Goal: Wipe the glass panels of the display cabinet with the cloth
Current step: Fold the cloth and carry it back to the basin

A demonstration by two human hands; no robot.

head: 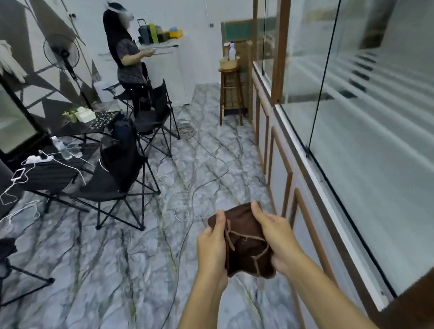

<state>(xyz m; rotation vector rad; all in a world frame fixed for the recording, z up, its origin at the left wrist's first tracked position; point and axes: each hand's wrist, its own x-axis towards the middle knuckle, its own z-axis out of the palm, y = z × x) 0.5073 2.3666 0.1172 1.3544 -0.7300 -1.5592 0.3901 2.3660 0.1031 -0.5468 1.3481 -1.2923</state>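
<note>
A folded dark brown cloth with lighter stitched edges hangs in front of me over the marble floor. My left hand grips its left side, fingers curled over the top edge. On the right side, my right hand holds the cloth with the thumb on top. The display cabinet runs along my right, with brown wooden framing. Its large glass panels sit above a lower row of framed panels, about an arm's length right of the cloth.
Black folding chairs and low tables with a bottle, phone and cables stand on the left. Cables trail across the floor. Another person stands at a white counter. A wooden stool with a basket sits by the cabinet's far end.
</note>
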